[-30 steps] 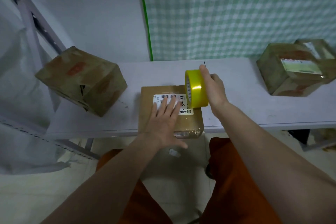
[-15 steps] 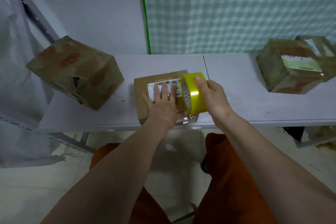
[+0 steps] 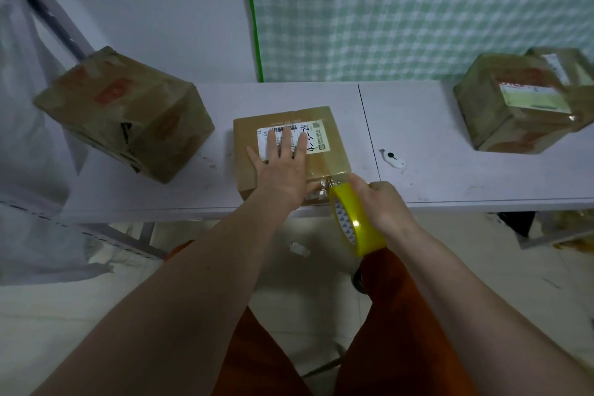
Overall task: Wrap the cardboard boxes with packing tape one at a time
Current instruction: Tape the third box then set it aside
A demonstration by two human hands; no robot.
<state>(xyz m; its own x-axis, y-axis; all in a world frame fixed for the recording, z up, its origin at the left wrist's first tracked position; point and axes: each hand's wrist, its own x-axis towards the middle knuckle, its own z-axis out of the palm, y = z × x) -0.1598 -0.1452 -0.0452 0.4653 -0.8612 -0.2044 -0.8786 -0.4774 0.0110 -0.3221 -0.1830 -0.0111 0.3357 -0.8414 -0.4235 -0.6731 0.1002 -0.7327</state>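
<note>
My left hand (image 3: 283, 167) lies flat on top of the middle box (image 3: 291, 151), with my fingers straight and spread a little. My fingertips cover part of the white label (image 3: 294, 138) stuck on the box top. The label has a bar code and some black writing on it.

The middle box sits on the white table (image 3: 418, 138), right at the near edge, in front of me. My right hand (image 3: 382, 206) is curled around the yellow tape roll (image 3: 355, 222). I hold the roll just off the near right corner of the middle box, past the table edge and over my lap. A shiny strip of clear tape (image 3: 328, 185) runs from the roll up onto that corner of the box.

To the left of the middle box, well apart from it, is a bigger box (image 3: 125, 112). It looks tilted, with worn red marks on it. Far to the right of the middle box are two more boxes (image 3: 520, 103) that touch each other, already shiny with tape.

A small white thing with a black dot (image 3: 392, 159) lies on the table just right of the middle box. I cannot tell what it is.

Behind the middle box hangs a green checked cloth (image 3: 418, 10) on the wall. Below the table I see my orange shorts (image 3: 401, 315) and the pale floor.
</note>
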